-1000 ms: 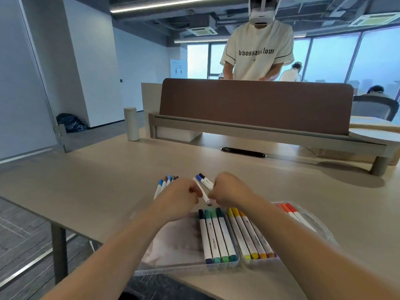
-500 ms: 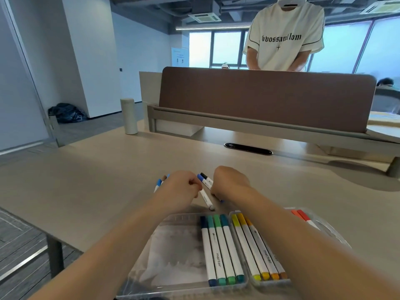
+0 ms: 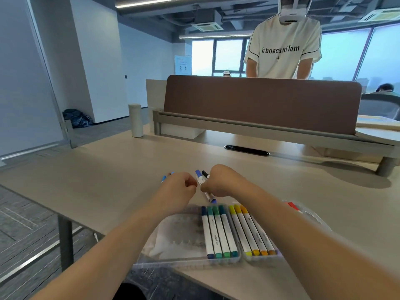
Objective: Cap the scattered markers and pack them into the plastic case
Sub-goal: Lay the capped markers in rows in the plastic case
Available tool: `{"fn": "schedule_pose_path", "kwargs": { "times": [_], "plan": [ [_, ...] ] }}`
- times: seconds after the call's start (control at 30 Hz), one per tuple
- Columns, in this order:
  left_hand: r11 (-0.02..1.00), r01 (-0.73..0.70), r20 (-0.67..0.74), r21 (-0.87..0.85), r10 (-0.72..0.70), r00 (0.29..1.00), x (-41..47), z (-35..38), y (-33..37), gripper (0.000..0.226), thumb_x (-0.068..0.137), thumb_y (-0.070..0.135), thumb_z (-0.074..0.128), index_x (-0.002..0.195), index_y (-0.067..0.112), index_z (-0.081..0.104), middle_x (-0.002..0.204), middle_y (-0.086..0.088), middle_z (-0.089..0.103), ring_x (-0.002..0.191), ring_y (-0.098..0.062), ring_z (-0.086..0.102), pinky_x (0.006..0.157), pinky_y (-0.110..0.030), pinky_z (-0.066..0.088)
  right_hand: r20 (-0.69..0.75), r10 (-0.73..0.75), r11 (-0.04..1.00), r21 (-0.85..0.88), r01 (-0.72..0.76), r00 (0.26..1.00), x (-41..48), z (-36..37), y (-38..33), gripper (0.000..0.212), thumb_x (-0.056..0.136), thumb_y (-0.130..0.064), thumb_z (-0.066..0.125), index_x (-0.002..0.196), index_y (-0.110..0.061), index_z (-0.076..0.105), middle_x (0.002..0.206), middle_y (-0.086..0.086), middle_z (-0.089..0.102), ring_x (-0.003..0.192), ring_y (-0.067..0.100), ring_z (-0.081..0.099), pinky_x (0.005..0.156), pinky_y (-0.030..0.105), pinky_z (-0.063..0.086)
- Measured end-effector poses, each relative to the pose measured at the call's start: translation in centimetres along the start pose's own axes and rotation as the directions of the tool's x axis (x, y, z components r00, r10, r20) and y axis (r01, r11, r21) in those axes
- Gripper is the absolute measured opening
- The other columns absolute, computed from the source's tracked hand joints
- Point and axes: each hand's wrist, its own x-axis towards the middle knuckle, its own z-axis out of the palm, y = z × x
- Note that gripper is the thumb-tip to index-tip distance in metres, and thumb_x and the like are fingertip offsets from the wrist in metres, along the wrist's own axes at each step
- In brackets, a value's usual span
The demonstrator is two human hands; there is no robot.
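Right hand point(image 3: 220, 184) grips marker point(image 3: 201, 180) low over tabletop point(image 3: 108, 180), just beyond case point(image 3: 186, 260) | left hand point(image 3: 177, 189) clenched beside it, contents hidden | we judge marker light, stiff, slick: hold mid-barrel, not the tip.

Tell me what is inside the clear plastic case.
Four blue and green markers lie in one compartment, four yellow and orange markers in the next. The right forearm hides the rest of the plastic case.
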Motion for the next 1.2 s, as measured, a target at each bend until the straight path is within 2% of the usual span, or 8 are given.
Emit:
{"fn": "schedule_pose_path", "kwargs": {
  "times": [0.2, 0.3, 0.37, 0.5, 0.57, 0.7, 0.97, 1.2],
  "plan": [
    [0.999, -0.038, 0.099, 0.029, 0.035, 0.994, -2.9, -0.2, -0.6, 0.018, 0.091, 0.018, 0.059, 0.105, 0.027, 0.066, 0.099, 0.001, 0.065, 0.085, -0.019, 0.061, 0.070, -0.028, 0.050, 0.311, -0.035, 0.991, 0.135, -0.008, 0.950, -5.7, -0.3, -1.1, 0.032, 0.088, -0.018, 0.052, 0.056, -0.011, 0.051, 0.040, -0.001, 0.045, 0.035, 0.012, 0.034, 0.041, 0.018, 0.027],
    [0.984, -0.104, 0.178, 0.146, 0.078, 0.981, -4.4, -0.3, -0.4, 0.033, 0.094, 0.016, 0.053, 0.124, 0.028, 0.060, 0.106, 0.001, 0.063, 0.078, -0.011, 0.055, 0.057, -0.017, 0.038, 0.421, -0.010, 0.992, 0.121, -0.046, 0.907, -6.7, 0.5, -1.0, 0.030, 0.088, -0.019, 0.049, 0.059, -0.011, 0.051, 0.051, 0.001, 0.046, 0.040, 0.011, 0.031, 0.042, 0.021, 0.024],
    [0.965, -0.166, 0.214, 0.203, 0.122, 0.969, -5.2, -0.4, -0.2, 0.031, 0.094, 0.017, 0.051, 0.121, 0.025, 0.063, 0.109, 0.002, 0.066, 0.071, -0.009, 0.056, 0.054, -0.018, 0.040, 0.460, 0.001, 0.992, 0.112, -0.059, 0.888, -7.2, 0.9, -0.7, 0.028, 0.088, -0.021, 0.049, 0.061, -0.011, 0.053, 0.058, 0.003, 0.047, 0.043, 0.012, 0.031, 0.044, 0.022, 0.023],
    [0.921, -0.268, 0.342, 0.283, 0.165, 0.925, -6.1, -0.4, -0.3, 0.021, 0.097, 0.023, 0.047, 0.097, 0.013, 0.065, 0.100, 0.001, 0.063, 0.083, -0.017, 0.059, 0.071, -0.029, 0.047, 0.405, 0.008, 0.997, 0.062, -0.036, 0.914, -7.7, 1.2, -0.3, 0.039, 0.093, -0.029, 0.047, 0.059, -0.009, 0.053, 0.051, 0.005, 0.048, 0.040, 0.014, 0.032, 0.046, 0.023, 0.025],
    [0.890, -0.324, 0.397, 0.321, 0.184, 0.899, -6.0, -0.4, -0.9, 0.032, 0.095, 0.041, 0.046, 0.097, 0.017, 0.067, 0.105, 0.004, 0.062, 0.093, -0.018, 0.061, 0.084, -0.037, 0.050, 0.389, 0.010, 0.998, 0.047, -0.030, 0.921, -7.6, 1.1, 0.0, 0.041, 0.095, -0.028, 0.049, 0.057, -0.011, 0.050, 0.040, -0.001, 0.044, 0.035, 0.013, 0.032, 0.044, 0.021, 0.025],
    [0.840, -0.406, 0.452, 0.359, 0.224, 0.863, -6.2, -0.9, -1.2, 0.065, 0.076, 0.074, 0.034, 0.101, 0.024, 0.067, 0.108, 0.008, 0.060, 0.097, -0.016, 0.059, 0.088, -0.043, 0.049, 0.388, -0.005, 0.998, 0.053, -0.017, 0.922, -7.3, 1.1, 0.4, 0.044, 0.092, -0.037, 0.059, 0.055, -0.014, 0.051, 0.043, -0.002, 0.043, 0.036, 0.012, 0.032, 0.046, 0.022, 0.027],
    [0.858, -0.420, 0.484, 0.295, 0.245, 0.840, -6.0, -0.9, -1.4, 0.053, 0.084, 0.059, 0.063, 0.122, 0.021, 0.066, 0.130, 0.007, 0.051, 0.113, -0.017, 0.054, 0.099, -0.036, 0.044, 0.468, 0.035, 0.999, -0.027, -0.026, 0.883, -6.8, 0.9, -0.3, 0.045, 0.099, -0.034, 0.056, 0.059, -0.015, 0.048, 0.034, -0.008, 0.041, 0.026, 0.007, 0.032, 0.036, 0.014, 0.025],
    [0.829, -0.413, 0.482, 0.378, 0.205, 0.852, -6.1, -1.1, -0.8, 0.070, 0.072, 0.081, 0.044, 0.103, 0.023, 0.068, 0.116, 0.007, 0.054, 0.104, -0.018, 0.057, 0.089, -0.042, 0.051, 0.457, 0.044, 0.999, -0.038, -0.030, 0.888, -5.6, 1.4, 0.1, 0.034, 0.092, -0.039, 0.064, 0.069, -0.014, 0.060, 0.057, -0.002, 0.051, 0.041, 0.008, 0.037, 0.043, 0.020, 0.029]
  ]
}}
